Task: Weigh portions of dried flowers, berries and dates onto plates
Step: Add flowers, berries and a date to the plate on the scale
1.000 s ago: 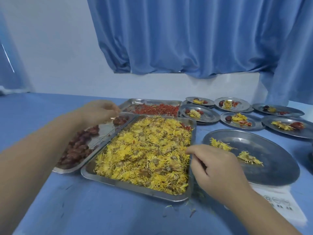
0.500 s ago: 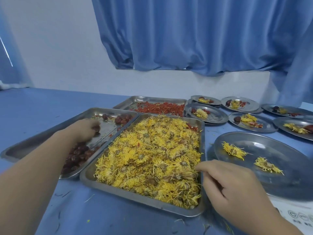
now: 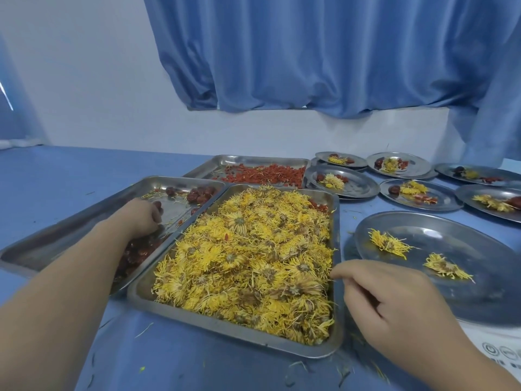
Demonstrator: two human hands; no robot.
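Observation:
A steel tray heaped with yellow dried flowers lies in front of me. Left of it is a tray of dark red dates; behind it is a tray of red berries. My left hand reaches into the date tray, fingers curled down on the pile, a date at its fingertips. My right hand hovers at the flower tray's right rim, fingers curled together, nothing visible in them. A large plate to the right holds two flower clumps.
The large plate stands on a white scale, mostly hidden. Several smaller plates with mixed portions sit at the back right. Loose petals litter the blue table. A white wall and a blue curtain lie behind.
My left hand has drawn back from the far end of the date tray to the nearer pile. My right hand stays at the flower tray's right edge. The view has shifted closer.

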